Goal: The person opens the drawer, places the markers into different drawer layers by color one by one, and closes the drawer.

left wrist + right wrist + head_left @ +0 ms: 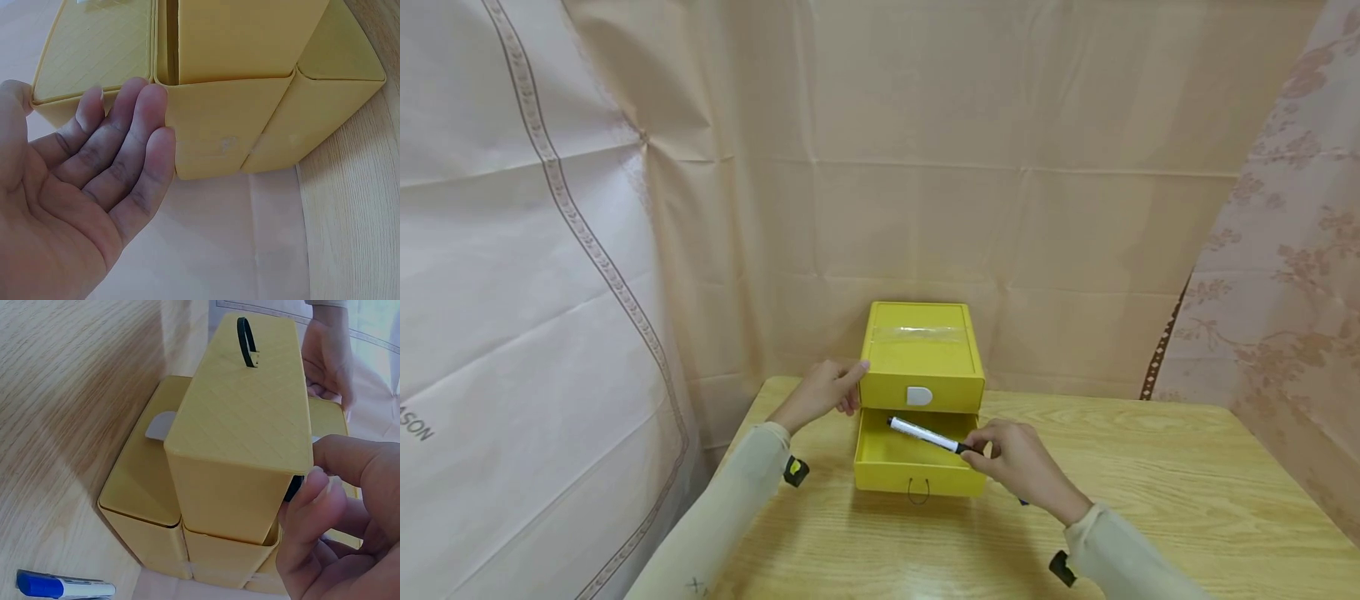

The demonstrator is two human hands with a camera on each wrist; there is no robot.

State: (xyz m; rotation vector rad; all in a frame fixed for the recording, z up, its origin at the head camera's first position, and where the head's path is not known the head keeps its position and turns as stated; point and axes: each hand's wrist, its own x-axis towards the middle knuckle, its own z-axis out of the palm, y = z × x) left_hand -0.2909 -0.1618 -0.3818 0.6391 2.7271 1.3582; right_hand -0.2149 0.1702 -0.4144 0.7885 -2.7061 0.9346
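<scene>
A yellow drawer unit (921, 354) stands on the table with its middle drawer (883, 477) pulled out. My right hand (1017, 462) pinches a white marker (922, 434) by its black end, between thumb and fingers. The marker slants over the open drawer, its other end pointing to the far left. In the right wrist view the drawer hides most of it, and only the black end (294, 487) shows by the fingertips. My left hand (827, 389) rests against the unit's left side, fingers extended along it and thumb at the upper front corner.
A blue-capped marker (65, 587) lies on the wooden table (1120, 467) to the right of the unit. The open drawer has a thin black loop handle (247, 342); the drawer below has a white tab (160, 426). A beige curtain (925, 150) hangs behind.
</scene>
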